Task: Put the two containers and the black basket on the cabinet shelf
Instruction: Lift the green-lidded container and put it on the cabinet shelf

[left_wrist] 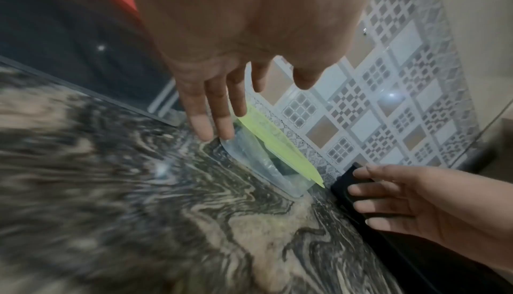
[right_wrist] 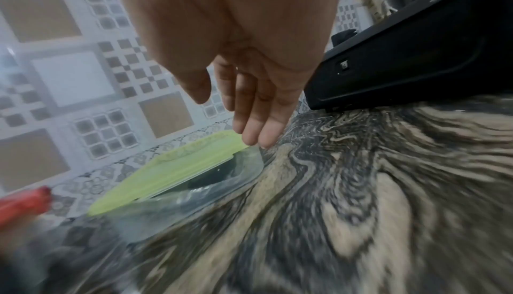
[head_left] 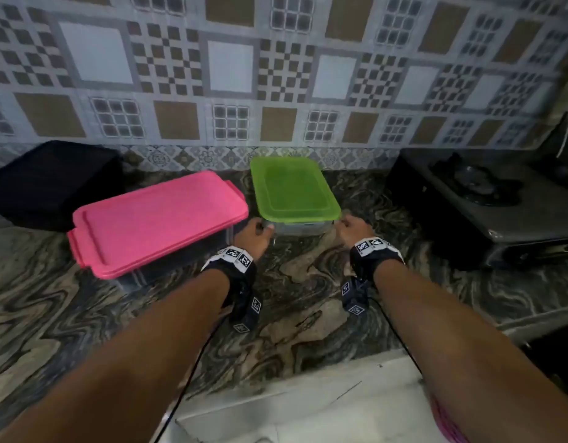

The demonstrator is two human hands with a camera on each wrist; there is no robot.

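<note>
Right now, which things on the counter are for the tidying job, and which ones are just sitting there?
For the job:
- green-lidded box, with the left hand and right hand open at its near corners
- pink-lidded box
- black basket

Just sitting there:
- stove
- counter
- tiled wall

Green-lidded container [head_left: 295, 190]: clear plastic body, smooth translucent lid.
Pink-lidded container [head_left: 158, 222]: matt plastic lid.
Black basket [head_left: 52, 183]: matt, dark.
Countertop [head_left: 308, 314]: polished swirled stone.
Wall [head_left: 276, 75]: glossy patterned tile.

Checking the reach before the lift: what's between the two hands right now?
The green-lidded container sits between the left hand and right hand, one at each near corner, clearest in the head view.
</note>
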